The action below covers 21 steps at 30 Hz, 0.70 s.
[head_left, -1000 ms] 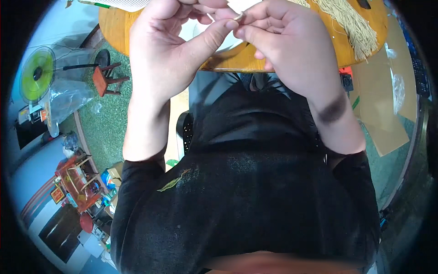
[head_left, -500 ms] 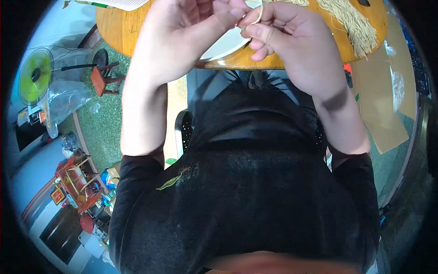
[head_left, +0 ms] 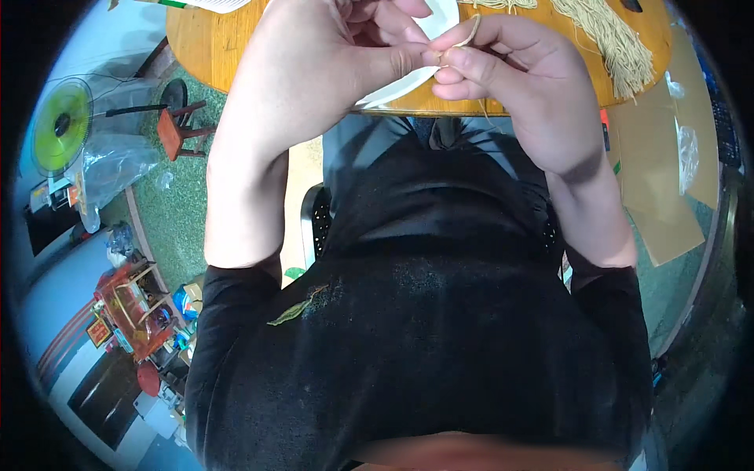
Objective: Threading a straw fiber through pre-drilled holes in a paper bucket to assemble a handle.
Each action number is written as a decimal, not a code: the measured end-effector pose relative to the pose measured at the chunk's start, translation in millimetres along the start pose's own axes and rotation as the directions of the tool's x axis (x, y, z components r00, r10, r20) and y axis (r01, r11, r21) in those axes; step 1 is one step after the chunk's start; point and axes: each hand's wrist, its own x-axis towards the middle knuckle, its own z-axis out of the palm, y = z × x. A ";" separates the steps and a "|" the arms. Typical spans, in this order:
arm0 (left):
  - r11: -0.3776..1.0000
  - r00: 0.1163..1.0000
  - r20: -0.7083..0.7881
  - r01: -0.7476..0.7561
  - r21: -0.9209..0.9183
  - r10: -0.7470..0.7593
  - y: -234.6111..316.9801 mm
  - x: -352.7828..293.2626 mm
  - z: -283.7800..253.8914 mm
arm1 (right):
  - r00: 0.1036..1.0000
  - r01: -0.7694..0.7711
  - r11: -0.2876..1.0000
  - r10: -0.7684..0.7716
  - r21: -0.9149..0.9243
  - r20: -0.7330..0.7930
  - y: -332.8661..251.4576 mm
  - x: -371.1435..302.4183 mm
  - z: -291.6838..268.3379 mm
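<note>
A thin cream cord (head_left: pixel 473 31) is pinched between both hands above the near edge of the round wooden table. It loops up over the right fingers, and a thin end hangs below them. My left hand (head_left: pixel 345 67) holds the cord with thumb and fingertips; its other fingers curl behind. Thumb and index finger of my right hand (head_left: pixel 522 82) are closed on the same cord, and the two thumb tips nearly touch. Beneath the hands lies a white dish (head_left: pixel 400 88), partly hidden by them. Whether the cord is knotted there is too small to tell.
A bundle of cream cords (head_left: pixel 609 43) lies at the right of the wooden table (head_left: pixel 200 39), with more strands at the far edge. Printed paper sits at the far left. A green fan (head_left: pixel 61 124) and a small red-brown chair (head_left: pixel 170 133) stand left; flattened cardboard (head_left: pixel 656 169) lies right.
Both hands have shifted slightly right and a little lower, still pinching the cord. The loop now stands over the right fingers, and a thin end shows beneath them.
</note>
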 end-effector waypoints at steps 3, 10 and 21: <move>0.645 0.667 0.135 -0.618 -0.449 0.733 -41.3 25.9 -2.7 | 0.999 0.025 0.999 -0.027 0.037 0.033 0.8 1.3 1.4; 0.993 0.999 0.010 -0.034 0.117 0.033 2.4 -5.9 3.6 | 0.997 0.073 0.996 -0.072 -0.042 0.020 6.2 1.7 -2.8; 0.640 0.632 0.180 -0.644 -0.419 0.754 -55.0 31.7 -4.0 | 0.572 0.553 0.342 -0.819 -0.759 0.048 26.7 13.0 12.4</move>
